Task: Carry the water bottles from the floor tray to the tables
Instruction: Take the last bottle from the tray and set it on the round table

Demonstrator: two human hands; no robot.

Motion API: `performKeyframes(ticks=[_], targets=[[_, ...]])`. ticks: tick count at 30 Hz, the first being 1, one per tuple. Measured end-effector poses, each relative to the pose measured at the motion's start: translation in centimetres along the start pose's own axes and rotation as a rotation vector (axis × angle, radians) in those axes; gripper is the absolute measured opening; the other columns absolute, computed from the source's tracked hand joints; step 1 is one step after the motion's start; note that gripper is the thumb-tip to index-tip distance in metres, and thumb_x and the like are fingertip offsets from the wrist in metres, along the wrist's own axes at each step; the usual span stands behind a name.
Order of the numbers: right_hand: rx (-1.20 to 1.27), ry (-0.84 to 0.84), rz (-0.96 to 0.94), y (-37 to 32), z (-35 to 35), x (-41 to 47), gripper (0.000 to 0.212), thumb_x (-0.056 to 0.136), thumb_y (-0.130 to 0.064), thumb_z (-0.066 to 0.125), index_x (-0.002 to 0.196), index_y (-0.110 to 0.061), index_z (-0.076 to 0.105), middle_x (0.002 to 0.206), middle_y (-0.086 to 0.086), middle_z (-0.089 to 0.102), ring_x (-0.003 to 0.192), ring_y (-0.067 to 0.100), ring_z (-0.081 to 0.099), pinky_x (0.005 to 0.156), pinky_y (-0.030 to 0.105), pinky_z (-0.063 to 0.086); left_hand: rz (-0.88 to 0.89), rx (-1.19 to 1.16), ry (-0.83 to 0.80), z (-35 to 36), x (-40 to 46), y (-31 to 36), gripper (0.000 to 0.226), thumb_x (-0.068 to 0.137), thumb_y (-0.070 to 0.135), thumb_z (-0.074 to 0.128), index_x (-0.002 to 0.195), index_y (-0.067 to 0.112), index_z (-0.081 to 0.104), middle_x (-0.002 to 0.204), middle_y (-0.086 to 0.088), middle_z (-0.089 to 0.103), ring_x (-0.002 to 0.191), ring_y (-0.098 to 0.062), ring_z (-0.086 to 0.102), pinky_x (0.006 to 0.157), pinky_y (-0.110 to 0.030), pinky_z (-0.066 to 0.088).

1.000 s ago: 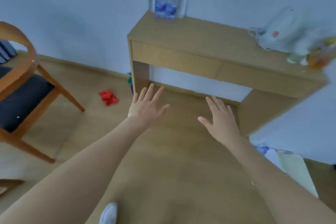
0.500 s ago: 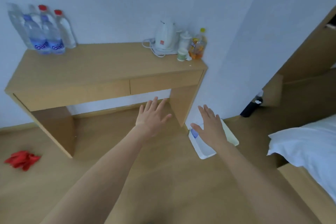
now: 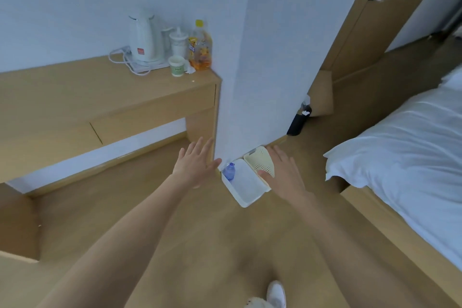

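Reaching toward white floor tray (image 3: 246, 186): left hand (image 3: 193, 165), right hand (image 3: 283, 174) both empty, fingers spread. One water bottle (image 3: 229, 171) left in tray's far corner; none carried yet.

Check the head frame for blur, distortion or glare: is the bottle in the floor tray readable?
Head view: soft, even light, no glare; wide-angle bending curves the wooden desk and wall corner; slight softness throughout; the clear blue-labelled water bottle in the white plastic floor tray shows, but its label is too small to read; open left hand and right hand are fairly sharp.
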State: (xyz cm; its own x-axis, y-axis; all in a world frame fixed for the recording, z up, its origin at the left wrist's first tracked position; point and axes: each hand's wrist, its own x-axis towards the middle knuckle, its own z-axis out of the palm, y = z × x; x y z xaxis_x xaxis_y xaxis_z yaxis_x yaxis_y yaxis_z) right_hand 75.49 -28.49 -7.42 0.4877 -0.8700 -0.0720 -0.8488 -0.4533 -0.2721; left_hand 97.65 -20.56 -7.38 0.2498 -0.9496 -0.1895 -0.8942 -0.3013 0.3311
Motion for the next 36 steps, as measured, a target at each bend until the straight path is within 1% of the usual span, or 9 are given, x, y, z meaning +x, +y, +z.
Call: performKeyframes(ticks=[5, 9, 13, 19, 24, 28, 32, 34, 36], targets=[[0.068, -0.070, 0.045, 9.8, -0.2, 3.3, 0.070, 0.094, -0.042, 0.048, 0.149, -0.017, 0.013, 0.159, 0.003, 0.009, 0.145, 0.019, 0.014, 0.117, 0.035, 0.009, -0.052, -0.008, -0.042, 3.7, 6.3, 6.4, 0.071, 0.094, 0.055, 0.030, 0.149, 0.027, -0.006, 0.160, -0.002, -0.002, 0.147, -0.023, 0.002, 0.119, -0.045, 0.006], [0.063, -0.172, 0.053, 17.7, -1.3, 6.7, 0.075, 0.091, -0.045, 0.051, 0.150, -0.019, 0.012, 0.159, 0.003, 0.009, 0.146, 0.019, 0.012, 0.117, 0.036, 0.008, -0.075, -0.109, -0.053, 6.1, 10.7, 11.5, 0.078, 0.090, 0.056, 0.041, 0.148, 0.031, -0.004, 0.160, 0.001, 0.000, 0.146, -0.021, 0.010, 0.118, -0.043, 0.011], [0.078, -0.229, 0.021, 21.4, -1.8, 11.9, 0.076, 0.090, -0.043, 0.053, 0.150, -0.019, 0.013, 0.159, 0.001, 0.009, 0.146, 0.021, 0.013, 0.117, 0.038, 0.011, -0.120, -0.185, -0.069, 7.3, 13.8, 13.6, 0.090, 0.086, 0.047, 0.058, 0.149, 0.029, -0.004, 0.160, -0.001, 0.001, 0.146, -0.023, 0.014, 0.118, -0.043, 0.016], [0.118, -0.377, -0.128, 19.8, 1.8, 19.4, 0.075, 0.092, -0.039, 0.053, 0.150, -0.018, 0.011, 0.159, 0.004, 0.008, 0.146, 0.020, 0.012, 0.118, 0.039, 0.007, -0.206, -0.242, -0.081, 9.0, 18.4, 11.5, 0.105, 0.077, 0.043, 0.071, 0.149, 0.026, -0.004, 0.159, -0.002, 0.001, 0.146, -0.022, 0.014, 0.118, -0.043, 0.019], [0.145, -0.466, -0.180, 18.8, 6.6, 25.1, 0.074, 0.091, -0.041, 0.052, 0.149, -0.020, 0.011, 0.159, -0.001, 0.009, 0.145, 0.019, 0.016, 0.117, 0.038, 0.011, -0.314, -0.311, -0.119, 11.7, 23.4, 7.7, 0.105, 0.076, 0.038, 0.073, 0.149, 0.027, -0.003, 0.159, 0.000, 0.003, 0.145, -0.022, 0.018, 0.116, -0.044, 0.023], [0.212, -0.540, -0.117, 20.3, 10.0, 28.9, 0.075, 0.090, -0.040, 0.055, 0.149, -0.020, 0.013, 0.158, -0.002, 0.012, 0.145, 0.017, 0.016, 0.116, 0.035, 0.016, -0.408, -0.366, -0.166, 15.2, 26.8, 5.7, 0.100, 0.079, 0.038, 0.070, 0.149, 0.027, -0.001, 0.159, 0.002, 0.002, 0.143, -0.020, 0.023, 0.113, -0.040, 0.029], [0.367, -0.583, 0.029, 23.2, 13.9, 32.1, 0.068, 0.090, -0.031, 0.059, 0.146, -0.016, 0.022, 0.152, 0.000, 0.029, 0.139, 0.016, 0.028, 0.108, 0.029, 0.025, -0.504, -0.440, -0.178, 20.1, 29.6, 4.3, 0.098, 0.079, 0.037, 0.070, 0.149, 0.026, 0.002, 0.158, -0.001, 0.009, 0.143, -0.019, 0.021, 0.112, -0.037, 0.029], [0.440, -0.613, 0.097, 25.0, 16.4, 33.4, 0.072, 0.089, -0.032, 0.060, 0.147, -0.018, 0.020, 0.153, -0.003, 0.026, 0.141, 0.014, 0.024, 0.111, 0.029, 0.022, -0.565, -0.477, -0.181, 23.1, 30.8, 3.5, 0.097, 0.080, 0.037, 0.070, 0.149, 0.026, 0.003, 0.157, -0.003, 0.015, 0.142, -0.021, 0.024, 0.111, -0.038, 0.029], [0.447, -0.649, 0.102, 26.9, 19.2, 35.0, 0.074, 0.089, -0.032, 0.060, 0.148, -0.019, 0.017, 0.155, -0.004, 0.023, 0.142, 0.014, 0.022, 0.114, 0.031, 0.020, -0.619, -0.488, -0.185, 26.1, 32.2, 2.6, 0.095, 0.080, 0.036, 0.069, 0.149, 0.025, 0.005, 0.156, -0.004, 0.017, 0.141, -0.024, 0.027, 0.109, -0.038, 0.029]])
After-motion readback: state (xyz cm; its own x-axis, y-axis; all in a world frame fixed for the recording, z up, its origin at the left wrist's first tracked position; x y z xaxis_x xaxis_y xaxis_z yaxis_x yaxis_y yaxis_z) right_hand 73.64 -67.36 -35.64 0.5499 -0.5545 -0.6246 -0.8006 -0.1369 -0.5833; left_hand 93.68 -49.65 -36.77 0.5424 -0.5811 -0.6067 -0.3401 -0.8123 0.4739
